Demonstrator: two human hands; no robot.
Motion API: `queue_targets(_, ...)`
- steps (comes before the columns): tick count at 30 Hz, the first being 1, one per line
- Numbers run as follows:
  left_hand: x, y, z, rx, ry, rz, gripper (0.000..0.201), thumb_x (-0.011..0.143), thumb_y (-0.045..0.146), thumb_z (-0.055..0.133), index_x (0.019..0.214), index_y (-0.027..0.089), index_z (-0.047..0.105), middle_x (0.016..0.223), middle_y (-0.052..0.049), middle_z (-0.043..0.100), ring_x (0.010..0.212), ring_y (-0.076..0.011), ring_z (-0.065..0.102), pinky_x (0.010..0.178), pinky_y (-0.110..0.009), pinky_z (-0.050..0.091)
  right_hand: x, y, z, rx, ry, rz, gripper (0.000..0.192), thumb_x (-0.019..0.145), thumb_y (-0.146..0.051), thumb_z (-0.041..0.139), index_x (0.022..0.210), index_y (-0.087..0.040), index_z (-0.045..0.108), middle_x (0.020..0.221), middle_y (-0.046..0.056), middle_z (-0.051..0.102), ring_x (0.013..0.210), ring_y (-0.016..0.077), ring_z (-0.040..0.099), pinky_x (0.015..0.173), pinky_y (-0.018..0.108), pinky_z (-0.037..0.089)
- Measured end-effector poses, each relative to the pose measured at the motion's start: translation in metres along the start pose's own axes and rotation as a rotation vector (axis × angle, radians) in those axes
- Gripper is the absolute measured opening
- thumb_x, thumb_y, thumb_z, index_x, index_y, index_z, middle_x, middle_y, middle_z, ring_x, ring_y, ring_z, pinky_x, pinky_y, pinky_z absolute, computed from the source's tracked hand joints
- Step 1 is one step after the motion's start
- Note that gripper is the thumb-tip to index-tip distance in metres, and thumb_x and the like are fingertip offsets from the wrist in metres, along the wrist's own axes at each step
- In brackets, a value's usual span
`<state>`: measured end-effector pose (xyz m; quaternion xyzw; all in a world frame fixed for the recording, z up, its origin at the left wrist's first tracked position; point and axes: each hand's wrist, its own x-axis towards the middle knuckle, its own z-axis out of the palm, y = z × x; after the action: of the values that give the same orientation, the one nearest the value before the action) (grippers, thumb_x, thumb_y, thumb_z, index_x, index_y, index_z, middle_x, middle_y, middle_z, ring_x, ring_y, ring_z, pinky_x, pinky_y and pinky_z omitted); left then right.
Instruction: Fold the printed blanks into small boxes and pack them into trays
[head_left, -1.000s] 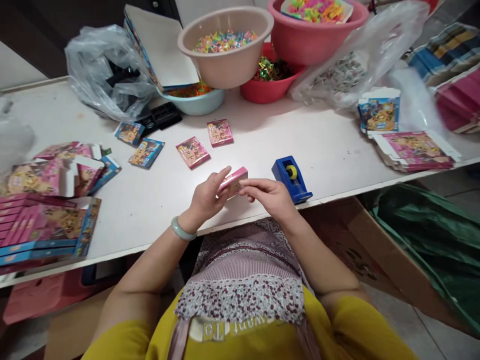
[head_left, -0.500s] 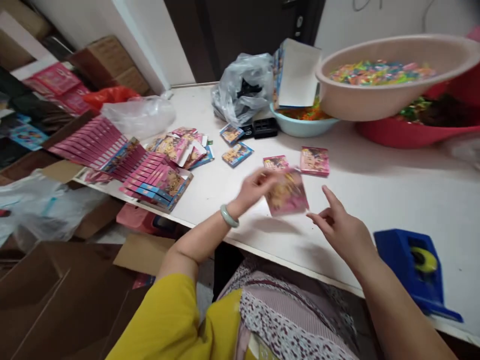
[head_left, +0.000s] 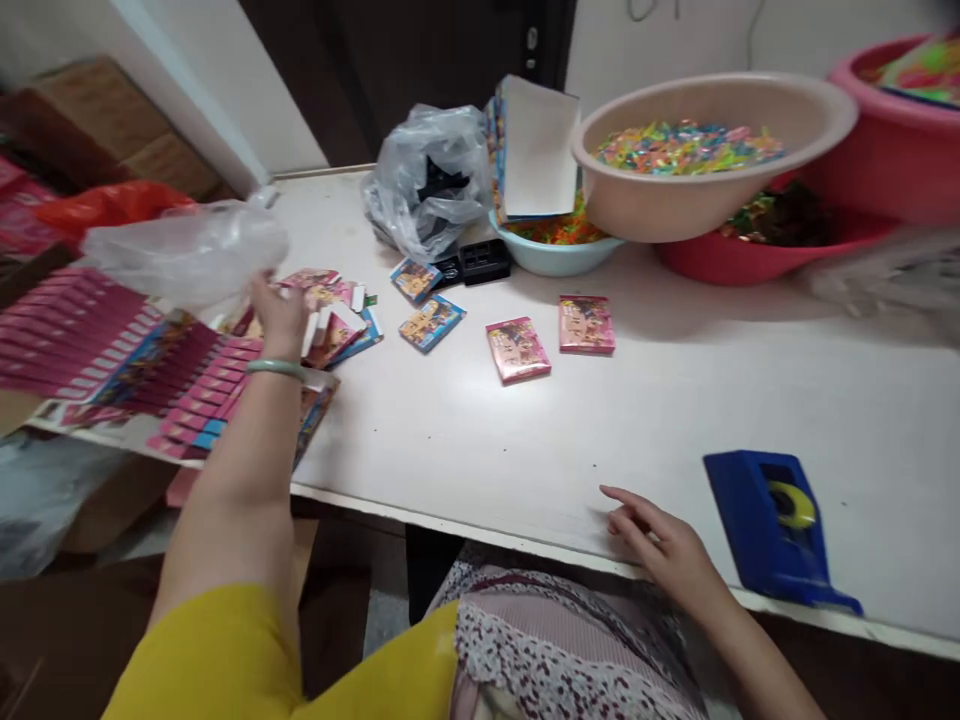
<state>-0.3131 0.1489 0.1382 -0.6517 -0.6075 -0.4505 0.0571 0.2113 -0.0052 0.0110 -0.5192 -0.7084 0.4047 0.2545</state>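
Observation:
My left hand [head_left: 279, 318], with a pale green bangle [head_left: 276, 370] on the wrist, reaches over a loose pile of pink and blue picture boxes [head_left: 341, 325]. Its fingers are partly hidden, and I cannot see whether they grip anything. Beside that arm lie overlapping rows of pink boxes [head_left: 82, 325]. Two flat pink picture boxes, one [head_left: 519, 350] nearer the pile and another [head_left: 586, 324] to its right, rest mid-table. My right hand [head_left: 660, 545] hovers at the front edge, index finger stretched out, holding nothing. A blue tape dispenser [head_left: 750, 520] stands to its right.
Two blue picture boxes [head_left: 432, 322] lie by black trays [head_left: 484, 262]. Behind are a grey plastic bag [head_left: 431, 190], a light-blue basin [head_left: 559, 262], a beige basin [head_left: 697, 205] of colourful pieces and red basins [head_left: 870, 150]. A clear bag [head_left: 187, 250] lies at left.
My left hand has moved left from mid-table to the pile; the pink picture box it held is no longer visible in it. My right hand has dropped toward the table edge. The view has shifted right.

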Motion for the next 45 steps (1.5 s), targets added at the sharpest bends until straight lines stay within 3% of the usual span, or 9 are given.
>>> queue_targets(5, -0.071, 0.081, 0.173, -0.087, -0.57, 0.202, 0.053, 0.068, 0.045, 0.079, 0.112, 0.02, 0.063, 0.125, -0.01, 0.064, 0.122, -0.0285, 0.054, 0.104, -0.045, 0.043, -0.021, -0.015, -0.029, -0.141, 0.167, -0.116, 0.032, 0.095, -0.039, 0.048, 0.115, -0.023, 0.068, 0.096, 0.008, 0.073, 0.084, 0.0203, 0.07, 0.077, 0.032, 0.057)
queue_targets(9, -0.105, 0.133, 0.226, 0.075, -0.708, 0.233, 0.052, 0.077, 0.036, 0.071, 0.122, 0.015, 0.059, 0.14, -0.017, 0.053, 0.132, -0.0343, 0.044, 0.111, -0.05, 0.035, -0.061, 0.002, -0.074, -0.489, 0.609, 0.058, 0.034, 0.094, -0.043, 0.051, 0.114, -0.024, 0.069, 0.107, 0.012, 0.067, 0.088, 0.0236, 0.066, 0.084, 0.04, 0.054)
queue_targets(15, -0.087, 0.122, 0.198, 0.111, -0.706, 0.389, 0.029, 0.082, 0.026, 0.053, 0.108, 0.018, 0.063, 0.114, -0.011, 0.067, 0.103, -0.0252, 0.061, 0.087, -0.036, 0.051, -0.096, 0.038, -0.095, -0.595, 0.594, 0.328, 0.038, 0.092, -0.045, 0.052, 0.106, -0.017, 0.074, 0.111, 0.016, 0.061, 0.093, 0.0267, 0.064, 0.085, 0.041, 0.053)
queue_targets(18, -0.082, 0.133, 0.174, 0.101, -0.428, 0.404, 0.028, 0.077, 0.031, 0.056, 0.102, 0.021, 0.064, 0.086, -0.003, 0.069, 0.077, -0.0192, 0.061, 0.073, -0.031, 0.051, -0.091, 0.041, -0.091, -0.509, 0.546, 0.352, 0.032, 0.093, -0.039, 0.053, 0.103, -0.018, 0.075, 0.108, 0.012, 0.061, 0.094, 0.024, 0.064, 0.087, 0.037, 0.052)
queue_targets(22, -0.116, 0.178, 0.142, -0.078, -0.169, 0.552, 0.031, 0.082, 0.035, 0.059, 0.108, 0.02, 0.066, 0.088, -0.005, 0.07, 0.075, -0.018, 0.063, 0.068, -0.031, 0.051, -0.084, 0.051, -0.089, -0.302, 0.589, 0.298, 0.023, 0.088, -0.037, 0.061, 0.097, -0.022, 0.076, 0.104, 0.007, 0.06, 0.081, 0.0173, 0.062, 0.084, 0.035, 0.052)
queue_targets(29, -0.203, 0.234, 0.132, -0.336, -0.294, 0.492, 0.023, 0.082, 0.023, 0.066, 0.105, 0.024, 0.067, 0.099, -0.005, 0.07, 0.082, -0.016, 0.067, 0.056, -0.024, 0.053, -0.093, 0.077, -0.062, 0.378, 0.828, 0.14, 0.033, 0.081, -0.052, 0.064, 0.087, -0.02, 0.071, 0.114, 0.007, 0.056, 0.082, 0.0143, 0.062, 0.077, 0.034, 0.058)
queue_targets(33, -0.21, 0.233, 0.128, -0.402, -0.365, 0.354, 0.026, 0.079, 0.028, 0.071, 0.105, 0.029, 0.069, 0.096, -0.001, 0.07, 0.081, -0.0159, 0.065, 0.06, -0.028, 0.056, -0.098, 0.08, -0.056, 0.229, 0.856, 0.136, 0.027, 0.081, -0.045, 0.065, 0.079, -0.019, 0.068, 0.111, 0.008, 0.057, 0.089, 0.0171, 0.062, 0.078, 0.034, 0.058)
queue_targets(40, -0.218, 0.241, 0.125, -0.545, -0.23, 0.042, 0.024, 0.073, 0.029, 0.078, 0.091, 0.02, 0.065, 0.082, 0.001, 0.065, 0.071, -0.0118, 0.06, 0.057, -0.023, 0.051, -0.111, 0.072, -0.072, -0.222, 0.701, 0.236, 0.015, 0.083, -0.024, 0.059, 0.073, -0.017, 0.068, 0.097, 0.011, 0.066, 0.09, 0.0224, 0.065, 0.086, 0.038, 0.054)
queue_targets(45, -0.224, 0.258, 0.132, -0.486, -0.299, 0.237, 0.022, 0.081, 0.018, 0.067, 0.102, 0.02, 0.059, 0.087, 0.0, 0.061, 0.069, -0.0093, 0.057, 0.059, -0.021, 0.049, -0.102, 0.012, -0.05, 0.353, 0.459, 0.074, 0.021, 0.083, -0.037, 0.065, 0.09, -0.019, 0.075, 0.075, 0.002, 0.071, 0.06, 0.0127, 0.061, 0.063, 0.028, 0.054)
